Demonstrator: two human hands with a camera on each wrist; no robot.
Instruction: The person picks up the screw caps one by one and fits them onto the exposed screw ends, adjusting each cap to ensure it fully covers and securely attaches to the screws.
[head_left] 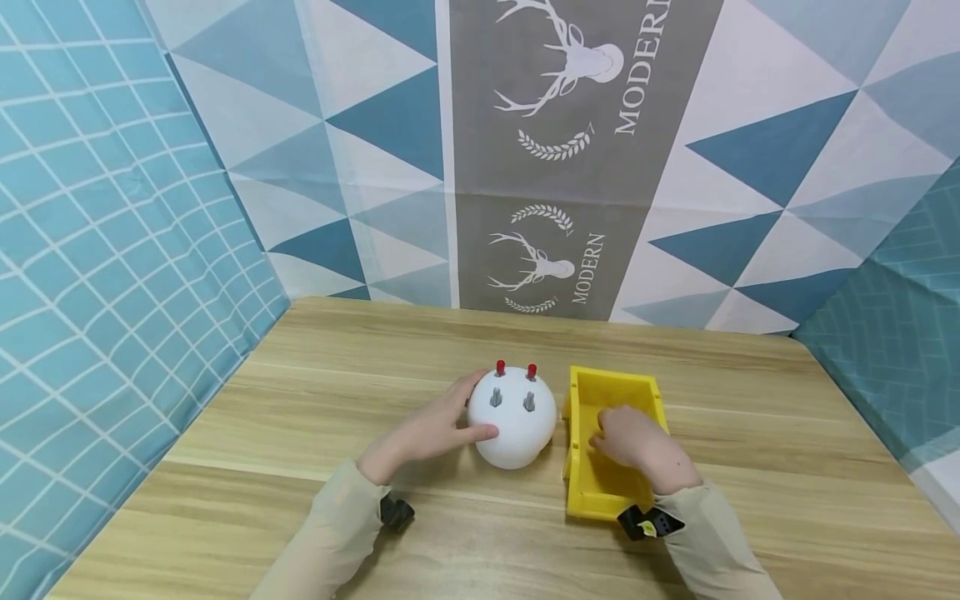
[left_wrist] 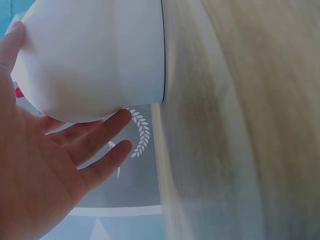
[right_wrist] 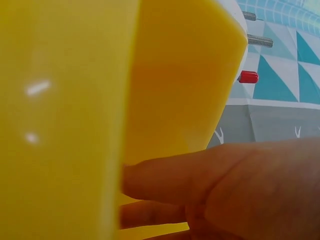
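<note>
A white rounded body [head_left: 513,429] sits on the table, with two bare threaded metal studs [head_left: 529,402] and two red-capped posts [head_left: 532,372] on its upper side. My left hand [head_left: 448,421] rests against its left side, thumb on the near face and the other fingers spread along the far side. In the left wrist view those fingers [left_wrist: 102,137] look fairly straight against the white surface. To the right is a yellow bin [head_left: 585,505]. My right hand [head_left: 633,439] reaches into it with bent fingers; the bin wall partly hides the fingertips, and whether they hold anything is not visible.
The bin's left wall stands close beside the white body. Both lie on a wood-grain table [head_left: 360,350]. A patterned backdrop [head_left: 390,208] rises behind the table, and a blue checked sheet [head_left: 112,250] borders its left side.
</note>
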